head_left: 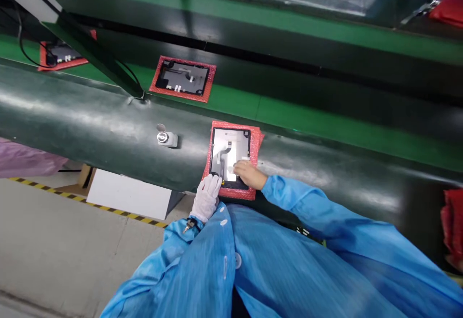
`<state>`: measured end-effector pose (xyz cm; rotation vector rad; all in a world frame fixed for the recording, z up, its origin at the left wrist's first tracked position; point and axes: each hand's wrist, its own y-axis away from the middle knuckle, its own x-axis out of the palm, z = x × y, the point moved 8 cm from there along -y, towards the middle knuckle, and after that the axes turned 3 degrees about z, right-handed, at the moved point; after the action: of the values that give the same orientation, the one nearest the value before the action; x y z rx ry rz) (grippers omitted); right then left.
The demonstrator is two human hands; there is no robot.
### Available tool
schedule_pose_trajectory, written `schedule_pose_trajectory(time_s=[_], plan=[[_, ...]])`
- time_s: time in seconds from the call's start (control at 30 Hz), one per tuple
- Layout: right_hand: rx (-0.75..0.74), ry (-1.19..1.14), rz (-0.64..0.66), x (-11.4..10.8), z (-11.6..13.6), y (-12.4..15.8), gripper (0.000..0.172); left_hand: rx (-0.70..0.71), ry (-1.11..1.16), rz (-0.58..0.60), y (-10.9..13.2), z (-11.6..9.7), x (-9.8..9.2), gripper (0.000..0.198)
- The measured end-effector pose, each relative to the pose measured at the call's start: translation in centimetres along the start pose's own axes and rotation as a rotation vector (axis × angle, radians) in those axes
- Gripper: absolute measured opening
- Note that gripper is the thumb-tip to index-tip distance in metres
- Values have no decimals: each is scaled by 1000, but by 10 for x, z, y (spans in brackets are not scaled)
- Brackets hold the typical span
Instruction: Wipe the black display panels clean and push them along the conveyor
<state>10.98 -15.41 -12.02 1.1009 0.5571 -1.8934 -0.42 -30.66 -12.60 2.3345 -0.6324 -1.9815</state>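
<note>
On my feed, the left hand (206, 198), in a white glove, reaches out of a blue sleeve (181, 241), its fingertips at the lower corner of a dark tablet panel (228, 151) lying on a red bubble pad (257, 150). I cannot tell whether it is pinching anything. The right hand (249, 173), bare, lies open across the panel with fingers flat, hiding its lower edge. Beneath the hands runs a dark green conveyor belt (108, 125). Ahead of them lies another panel (183, 79) on red padding. Down to their left, yellow-and-black tape (83, 204) edges a concrete floor (72, 255).
</note>
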Motion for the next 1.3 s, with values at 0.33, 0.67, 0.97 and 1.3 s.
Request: schedule_pose_trajectory(time_s=[0.33,0.67,0.97,1.3], plan=[[-32,25,80,7,38,-11,24,29,100,-34,4,3,-20,69],[209,-238,-127,-12,21,6,19,114,77,171,-64,-51,-38,40],[801,-1411,-780,-28,-69,79,29,65,-22,226,-90,-57,-53,64],[841,-1631,-645,15,-31,65,38,-8,-21,160,-55,8,-172,61]])
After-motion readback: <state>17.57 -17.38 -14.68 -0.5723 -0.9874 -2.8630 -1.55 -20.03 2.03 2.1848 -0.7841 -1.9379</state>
